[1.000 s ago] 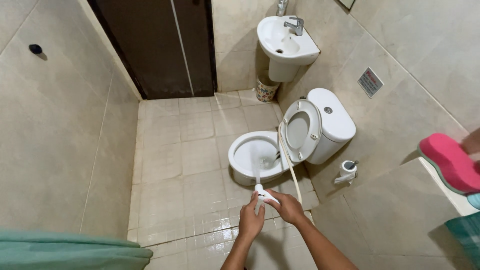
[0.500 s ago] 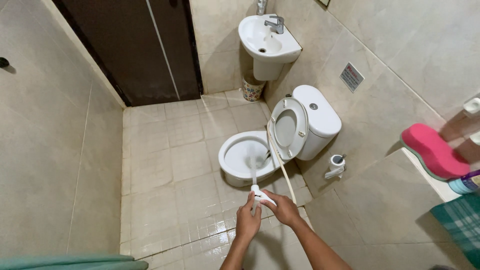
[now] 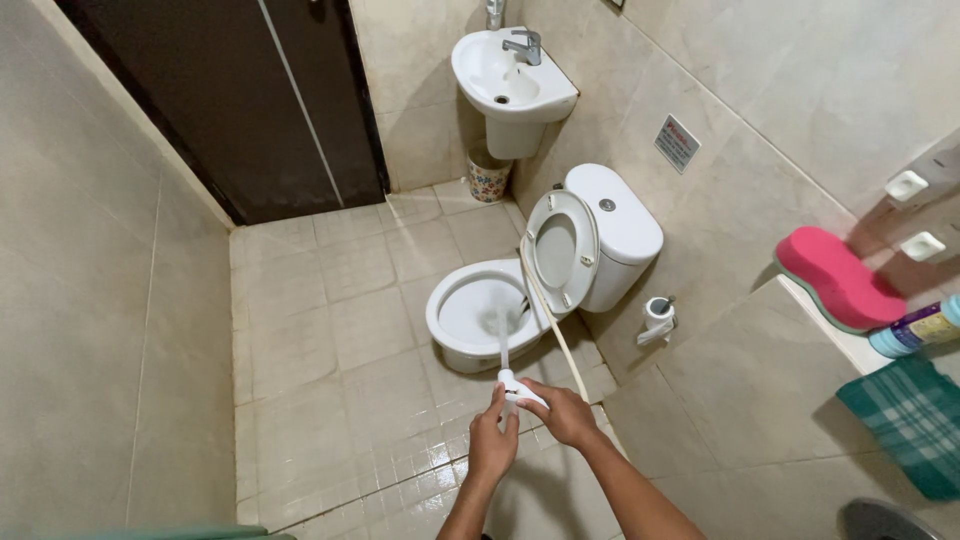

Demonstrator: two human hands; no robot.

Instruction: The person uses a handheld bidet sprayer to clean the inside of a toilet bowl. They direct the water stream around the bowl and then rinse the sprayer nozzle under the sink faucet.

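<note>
Both hands closed on a white plastic sprayer point(image 3: 518, 386), left hand point(image 3: 492, 447) beneath, right hand point(image 3: 562, 411) beside, its jet hitting the glossy oval toilet bowl point(image 3: 478, 315), seat up, beige tiled floor point(image 3: 330, 330), pale hose point(image 3: 552, 330), view nearer than before

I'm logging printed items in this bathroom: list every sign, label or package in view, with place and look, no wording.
Wall sign: small tilted rectangle on the tiled wall above the toilet tank, white with red marks.
Bottle: lying on the ledge at right beside the pink sponge, purple and yellow label, pale blue cap end.
No screens in view.
</note>
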